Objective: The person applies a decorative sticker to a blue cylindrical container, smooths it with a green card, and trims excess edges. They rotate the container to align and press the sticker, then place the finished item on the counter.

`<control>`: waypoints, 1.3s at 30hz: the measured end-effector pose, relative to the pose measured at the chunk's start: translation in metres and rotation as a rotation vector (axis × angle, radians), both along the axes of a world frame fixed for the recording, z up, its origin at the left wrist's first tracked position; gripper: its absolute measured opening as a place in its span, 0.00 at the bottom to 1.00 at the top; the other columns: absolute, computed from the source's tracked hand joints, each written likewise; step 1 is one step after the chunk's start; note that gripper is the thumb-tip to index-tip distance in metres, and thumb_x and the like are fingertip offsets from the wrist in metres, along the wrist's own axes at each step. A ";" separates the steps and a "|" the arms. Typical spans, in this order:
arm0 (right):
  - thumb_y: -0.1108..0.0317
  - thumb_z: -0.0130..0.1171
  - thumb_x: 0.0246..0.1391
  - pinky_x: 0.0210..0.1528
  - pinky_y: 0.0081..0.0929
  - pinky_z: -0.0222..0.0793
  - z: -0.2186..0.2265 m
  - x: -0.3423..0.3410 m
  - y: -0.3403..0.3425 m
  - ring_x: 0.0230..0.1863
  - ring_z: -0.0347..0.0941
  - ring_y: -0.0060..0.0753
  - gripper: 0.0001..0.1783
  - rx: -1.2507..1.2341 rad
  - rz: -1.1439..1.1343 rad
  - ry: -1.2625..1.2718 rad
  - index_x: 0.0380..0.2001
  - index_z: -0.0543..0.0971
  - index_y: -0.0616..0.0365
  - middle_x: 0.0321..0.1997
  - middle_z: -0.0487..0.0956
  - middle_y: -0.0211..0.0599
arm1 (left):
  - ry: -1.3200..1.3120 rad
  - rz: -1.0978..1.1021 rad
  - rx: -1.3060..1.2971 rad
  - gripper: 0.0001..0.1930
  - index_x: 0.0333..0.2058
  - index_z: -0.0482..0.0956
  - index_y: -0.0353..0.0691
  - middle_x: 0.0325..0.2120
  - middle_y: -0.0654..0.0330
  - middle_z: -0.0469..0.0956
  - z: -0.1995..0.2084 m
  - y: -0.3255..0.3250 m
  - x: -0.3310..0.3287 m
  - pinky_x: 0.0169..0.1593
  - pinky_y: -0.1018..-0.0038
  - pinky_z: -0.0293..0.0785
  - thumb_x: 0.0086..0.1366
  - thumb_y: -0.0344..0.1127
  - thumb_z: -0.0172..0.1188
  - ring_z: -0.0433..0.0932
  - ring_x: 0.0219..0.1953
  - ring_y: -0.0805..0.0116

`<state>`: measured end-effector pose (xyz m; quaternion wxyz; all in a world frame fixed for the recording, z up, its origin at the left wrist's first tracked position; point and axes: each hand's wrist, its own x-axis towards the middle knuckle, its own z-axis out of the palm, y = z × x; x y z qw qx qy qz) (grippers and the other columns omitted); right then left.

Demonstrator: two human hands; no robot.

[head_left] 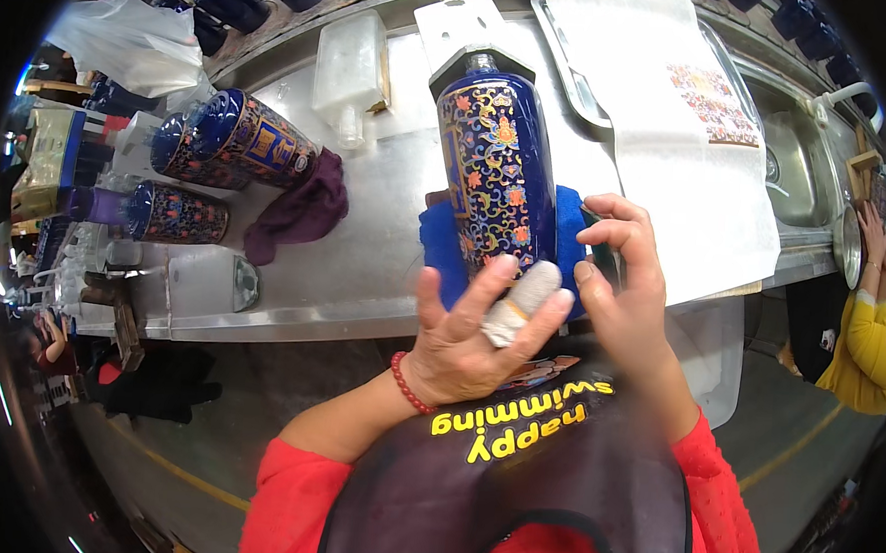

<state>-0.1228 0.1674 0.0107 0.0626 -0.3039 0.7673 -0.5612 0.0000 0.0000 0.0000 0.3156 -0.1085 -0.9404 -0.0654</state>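
Note:
A dark blue bottle (499, 159) with a colourful floral pattern lies in front of me, its neck pointing away. Under it is a bright blue cloth (569, 233), and a dark angular plate (444, 74) shows behind its neck. My left hand (470, 338) has its fingers spread at the bottle's near end, one finger wrapped in a pale covering (532, 291). To the right of the bottle, my right hand (625, 276) curls thumb and fingers around a small, dark greenish flat piece (590, 234). Its kind is hard to make out.
Finished-looking patterned bottles (260, 142) and a purple cloth (306, 209) lie at left. A clear bottle (349, 71) lies farther back. White sheet (688, 189) with printed pieces covers the right side, beside a sink (799, 170). Another person in yellow (866, 339) is at far right.

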 end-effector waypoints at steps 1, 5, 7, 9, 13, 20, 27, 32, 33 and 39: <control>0.79 0.59 0.51 0.59 0.34 0.68 -0.003 0.000 0.000 0.60 0.71 0.48 0.23 -0.012 0.004 0.029 0.53 0.77 0.58 0.62 0.71 0.51 | -0.036 -0.010 0.029 0.18 0.57 0.81 0.62 0.55 0.64 0.79 0.001 0.005 0.001 0.76 0.43 0.30 0.69 0.50 0.60 0.71 0.65 0.65; 0.80 0.57 0.50 0.60 0.37 0.68 -0.002 -0.007 0.006 0.60 0.71 0.48 0.23 -0.024 -0.030 0.110 0.53 0.76 0.60 0.59 0.73 0.52 | 0.045 -0.079 0.109 0.33 0.64 0.72 0.50 0.58 0.44 0.73 0.002 -0.007 -0.015 0.73 0.36 0.38 0.60 0.44 0.71 0.68 0.66 0.44; 0.73 0.65 0.52 0.64 0.41 0.65 -0.004 -0.009 0.007 0.63 0.68 0.54 0.32 0.007 0.012 0.156 0.62 0.71 0.65 0.64 0.70 0.56 | -0.155 0.045 0.345 0.44 0.68 0.63 0.34 0.64 0.35 0.66 -0.001 -0.020 -0.022 0.71 0.36 0.46 0.58 0.46 0.72 0.61 0.68 0.31; 0.66 0.71 0.53 0.66 0.44 0.63 -0.007 -0.012 0.005 0.65 0.66 0.58 0.41 0.067 0.060 0.256 0.67 0.66 0.68 0.67 0.68 0.58 | -0.091 -0.024 0.441 0.48 0.69 0.57 0.24 0.66 0.32 0.63 -0.008 -0.025 -0.026 0.72 0.40 0.47 0.61 0.50 0.70 0.58 0.71 0.31; 0.61 0.77 0.44 0.69 0.48 0.59 -0.013 -0.015 -0.003 0.68 0.62 0.64 0.55 0.148 0.116 0.432 0.70 0.59 0.70 0.72 0.62 0.62 | -0.238 -0.038 0.646 0.51 0.71 0.50 0.22 0.68 0.31 0.59 -0.017 -0.035 -0.015 0.74 0.44 0.42 0.65 0.56 0.63 0.55 0.73 0.33; 0.65 0.77 0.42 0.66 0.49 0.64 -0.024 -0.009 -0.010 0.66 0.64 0.65 0.52 0.156 0.109 0.407 0.69 0.62 0.72 0.69 0.66 0.63 | -0.268 0.034 0.417 0.49 0.72 0.44 0.21 0.69 0.35 0.60 -0.023 -0.039 -0.016 0.73 0.40 0.36 0.71 0.55 0.56 0.57 0.73 0.37; 0.64 0.75 0.45 0.64 0.51 0.66 -0.020 -0.006 -0.009 0.63 0.66 0.66 0.48 0.131 0.063 0.466 0.66 0.65 0.73 0.67 0.69 0.61 | -0.275 0.018 0.457 0.48 0.72 0.39 0.20 0.67 0.43 0.67 -0.023 -0.041 -0.015 0.75 0.46 0.29 0.74 0.55 0.52 0.64 0.71 0.46; 0.66 0.74 0.46 0.64 0.50 0.67 -0.024 -0.005 -0.009 0.63 0.67 0.65 0.45 0.134 0.086 0.481 0.64 0.66 0.74 0.66 0.70 0.61 | -0.307 0.025 0.486 0.48 0.72 0.42 0.20 0.68 0.40 0.63 -0.026 -0.040 -0.012 0.73 0.39 0.30 0.73 0.56 0.53 0.57 0.73 0.41; 0.67 0.74 0.45 0.64 0.50 0.67 -0.025 -0.005 -0.009 0.63 0.67 0.65 0.44 0.132 0.080 0.486 0.64 0.67 0.75 0.65 0.70 0.61 | -0.317 0.035 0.493 0.48 0.72 0.42 0.20 0.68 0.40 0.63 -0.027 -0.041 -0.012 0.73 0.39 0.31 0.73 0.56 0.53 0.57 0.73 0.40; 0.72 0.73 0.44 0.64 0.51 0.66 -0.025 -0.004 -0.013 0.62 0.68 0.67 0.41 0.112 0.099 0.487 0.61 0.69 0.76 0.64 0.71 0.63 | -0.313 -0.064 0.602 0.58 0.72 0.39 0.22 0.71 0.34 0.53 -0.024 -0.047 -0.013 0.74 0.40 0.29 0.67 0.72 0.48 0.49 0.75 0.37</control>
